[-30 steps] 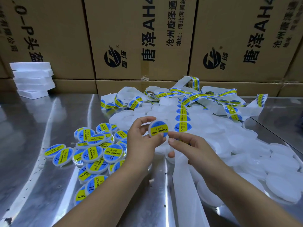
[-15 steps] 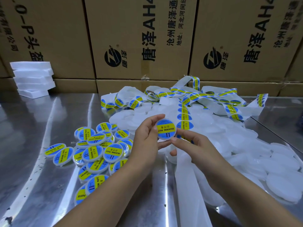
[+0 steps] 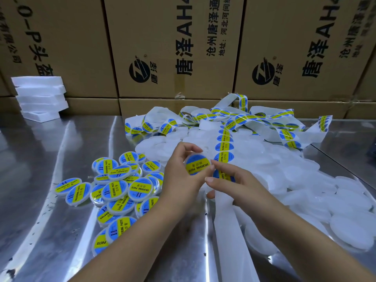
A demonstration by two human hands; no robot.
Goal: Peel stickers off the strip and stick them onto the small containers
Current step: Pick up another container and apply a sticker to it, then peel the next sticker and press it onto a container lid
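Left hand [image 3: 179,178] grips 1 container [image 3: 204,157]; right hand [image 3: 238,188] apparently pinches the strip [image 3: 225,216], so rub the sticker [image 3: 196,166] edges flat by thumb before setting it down.

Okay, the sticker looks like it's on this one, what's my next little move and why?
Probably let the left hand drop the labelled container onto the finished pile just to its left. Its blue and yellow sticker already lies flat across the lid, and the right hand holds the sticker strip with the next sticker ready between its fingers.
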